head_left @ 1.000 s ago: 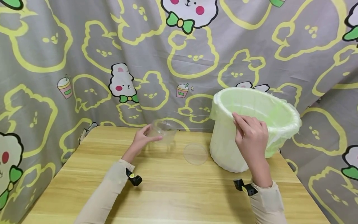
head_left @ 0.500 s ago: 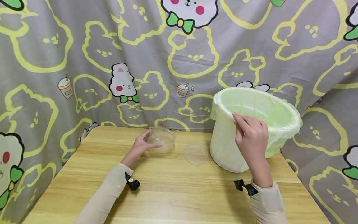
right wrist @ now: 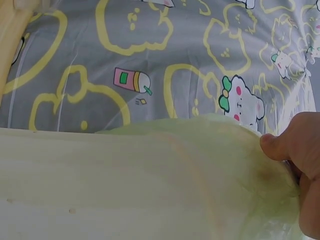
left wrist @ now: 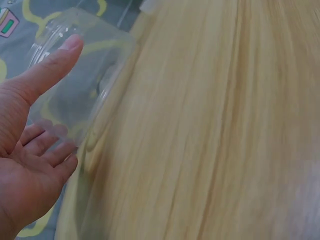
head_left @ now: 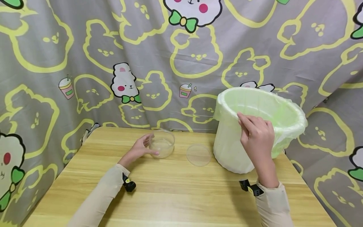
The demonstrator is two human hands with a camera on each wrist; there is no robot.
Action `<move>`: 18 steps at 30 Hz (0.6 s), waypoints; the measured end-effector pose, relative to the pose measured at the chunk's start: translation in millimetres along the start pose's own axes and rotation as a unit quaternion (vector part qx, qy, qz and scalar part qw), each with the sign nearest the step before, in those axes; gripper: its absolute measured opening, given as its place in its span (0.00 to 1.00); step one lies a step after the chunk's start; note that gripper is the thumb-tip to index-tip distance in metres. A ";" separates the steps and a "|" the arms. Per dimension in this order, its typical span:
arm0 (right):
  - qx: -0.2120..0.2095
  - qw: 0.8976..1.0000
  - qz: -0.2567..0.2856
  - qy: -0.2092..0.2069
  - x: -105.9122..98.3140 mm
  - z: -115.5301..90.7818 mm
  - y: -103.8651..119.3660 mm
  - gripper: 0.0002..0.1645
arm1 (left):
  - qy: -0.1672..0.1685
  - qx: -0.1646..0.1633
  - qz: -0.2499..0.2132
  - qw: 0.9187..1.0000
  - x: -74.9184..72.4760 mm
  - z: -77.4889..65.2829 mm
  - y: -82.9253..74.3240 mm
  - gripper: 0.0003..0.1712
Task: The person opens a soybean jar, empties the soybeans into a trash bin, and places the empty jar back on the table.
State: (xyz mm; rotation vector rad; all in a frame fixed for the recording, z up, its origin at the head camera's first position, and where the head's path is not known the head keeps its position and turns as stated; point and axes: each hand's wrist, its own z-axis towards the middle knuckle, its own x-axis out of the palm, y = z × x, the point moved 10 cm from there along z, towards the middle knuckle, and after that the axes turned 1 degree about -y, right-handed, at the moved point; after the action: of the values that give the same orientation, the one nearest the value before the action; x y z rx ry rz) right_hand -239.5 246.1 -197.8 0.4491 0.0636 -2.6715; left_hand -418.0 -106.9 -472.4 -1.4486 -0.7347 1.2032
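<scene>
A clear round plastic container [head_left: 165,146] sits upright on the wooden table, left of centre. Around its left side reaches my left hand [head_left: 141,148], thumb straight along the near wall and fingers spread at the far side. In the left wrist view, the fingertips show partly through the clear container [left wrist: 90,65]. To the right of it a clear flat round lid [head_left: 198,155] lies on the table. My right hand [head_left: 258,132] pinches the near rim of a trash can [head_left: 231,148] lined with a pale green bag; its thumb presses the bag-covered edge in the right wrist view.
The trash can stands at the table's back right, mouth facing up. A grey patterned curtain [head_left: 158,56] hangs close behind the table [head_left: 175,195]. Both wrists wear small black cameras.
The tilted container has come down and now sits upright on the table. My left hand has moved lower and slightly left, its fingers loosening around it. My right hand keeps its hold on the rim.
</scene>
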 end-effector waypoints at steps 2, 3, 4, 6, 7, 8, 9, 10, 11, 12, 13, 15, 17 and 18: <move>0.002 1.000 0.006 0.002 0.2 0.0 -2.8 0.11 | 0.008 0.003 -0.007 1.000 0.8 0.0 0.6 0.61; 0.003 1.000 0.008 0.003 0.5 0.0 -4.3 0.11 | 0.011 0.003 -0.008 1.000 1.1 0.1 1.2 0.61; 0.004 1.000 0.011 0.005 0.9 0.1 -5.7 0.11 | 0.013 0.002 -0.009 1.000 1.2 0.3 2.1 0.60; 0.003 1.000 0.016 0.008 1.6 0.3 -8.4 0.11 | 0.018 -0.001 -0.010 1.000 2.0 0.4 3.5 0.60; 0.002 1.000 0.018 0.008 1.8 0.4 -9.6 0.12 | 0.018 -0.006 -0.009 1.000 2.1 0.5 4.4 0.60; 0.002 1.000 0.020 0.009 1.9 0.5 -10.9 0.12 | 0.020 -0.008 -0.008 1.000 2.7 0.5 4.2 0.60; 0.001 1.000 0.022 0.009 1.6 0.5 -12.2 0.12 | 0.023 -0.009 -0.007 1.000 3.5 0.5 3.4 0.60; 0.000 1.000 0.025 0.008 1.2 0.4 -13.5 0.12 | 0.027 -0.010 -0.009 1.000 4.3 0.2 2.0 0.60; 0.000 1.000 0.027 0.008 0.7 0.3 -14.7 0.12 | 0.030 -0.010 -0.013 0.999 5.2 -0.3 -0.3 0.59; -0.001 1.000 0.029 0.007 0.1 0.1 -15.8 0.12 | 0.033 -0.010 -0.014 0.999 5.9 -1.2 -3.2 0.59; -0.003 0.999 0.031 0.006 -0.5 -0.1 -16.7 0.12 | 0.036 -0.010 -0.016 0.999 6.3 -2.2 -6.4 0.59; -0.004 0.999 0.036 0.007 -0.8 -0.3 -18.3 0.12 | 0.041 -0.008 -0.017 0.999 6.9 -4.7 -12.6 0.59; -0.004 0.999 0.039 0.010 -0.4 -0.3 -19.5 0.12 | 0.043 -0.008 -0.016 0.999 6.4 -6.9 -16.3 0.58; -0.004 0.999 0.041 0.011 -0.2 -0.3 -20.0 0.12 | 0.044 -0.008 -0.014 0.999 6.3 -7.6 -16.7 0.58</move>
State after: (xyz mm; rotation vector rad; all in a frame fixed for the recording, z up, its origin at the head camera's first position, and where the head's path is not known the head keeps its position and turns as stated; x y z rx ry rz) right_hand -247.7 264.4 -198.4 0.4694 0.0599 -2.5848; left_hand -406.2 -99.6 -458.7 -1.4911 -0.7033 1.1067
